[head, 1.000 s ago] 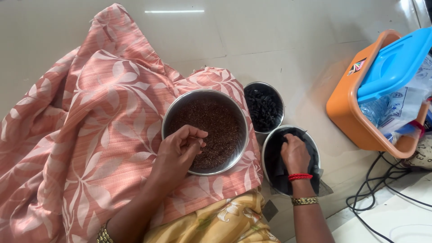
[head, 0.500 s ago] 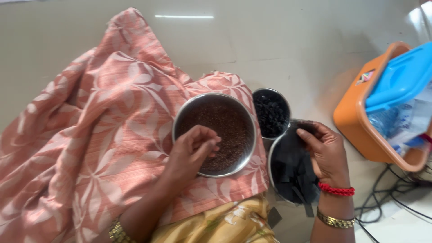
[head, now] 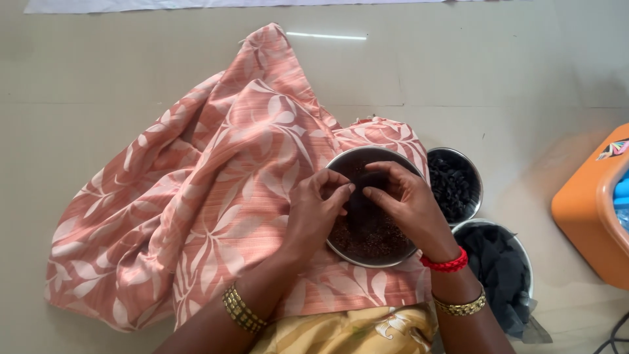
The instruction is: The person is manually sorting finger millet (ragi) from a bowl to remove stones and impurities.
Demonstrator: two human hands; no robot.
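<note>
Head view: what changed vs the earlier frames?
The right hand left the bowl of black cloth and moved left over the seed plate, fingertips meeting the left hand, already there. Plate, dark-bits bowl and pink cloth unchanged.

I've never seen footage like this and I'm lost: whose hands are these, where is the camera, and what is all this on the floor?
The camera sits on a person's head, looking down at their own bare hands. The left hand and right hand meet over a steel plate of small dark grains, fingertips pinched together. The plate rests on peach leaf-print cloth. Beside it stand a steel bowl of dark pieces, a second bowl holding dark material, and an orange box. What they pinch is too small to tell.
</note>
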